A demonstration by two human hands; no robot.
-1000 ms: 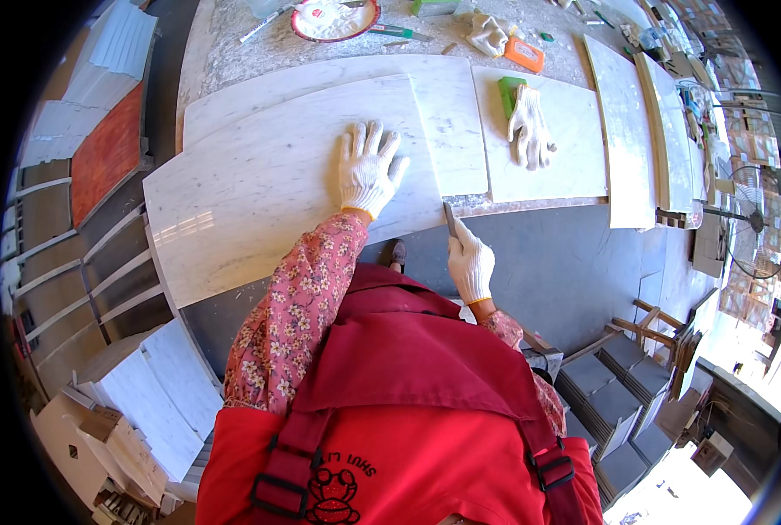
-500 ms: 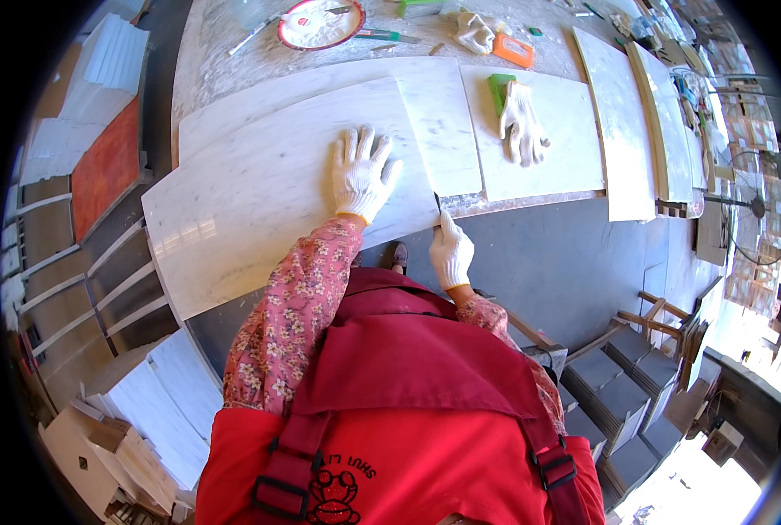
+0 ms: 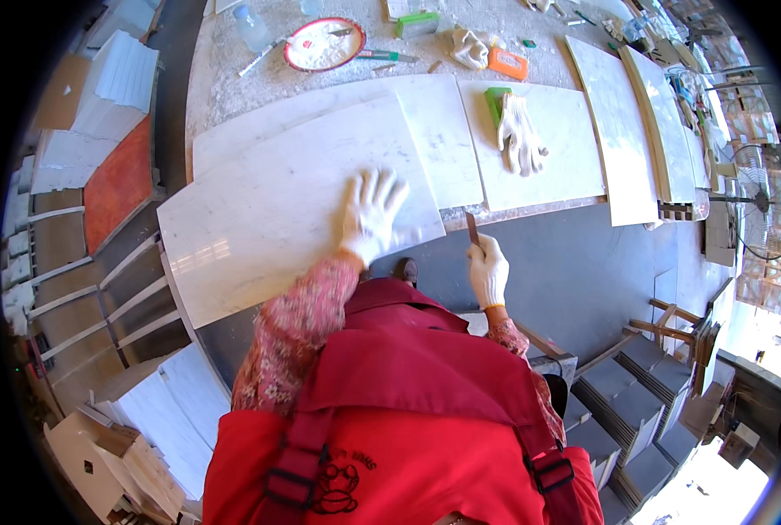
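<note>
My left hand point(image 3: 370, 214), in a white knit glove, lies with its fingers spread on a large white marble tile point(image 3: 285, 192) with faint grey veins. The tile overhangs the table's near edge, on top of another pale slab point(image 3: 441, 131). To the right of the tile's corner, my right hand point(image 3: 489, 271), also gloved, is closed around a thin, flat, dark brown strip-shaped tool point(image 3: 472, 229). The tool points up and away, apart from the tile. Its lower end is hidden in my fist.
A loose glove point(image 3: 519, 136) lies by a green block point(image 3: 496, 102) on another slab. Farther back are a red-rimmed plate of white paste point(image 3: 320, 44), a green-handled knife point(image 3: 382, 55) and an orange box point(image 3: 508, 63). Stacked grey tiles point(image 3: 644, 367) stand at right, a fan point(image 3: 758, 199) beyond.
My right hand has moved right, away from the tile's edge, bringing the brown strip into view. My left hand stays flat on the tile. The whole view has shifted slightly.
</note>
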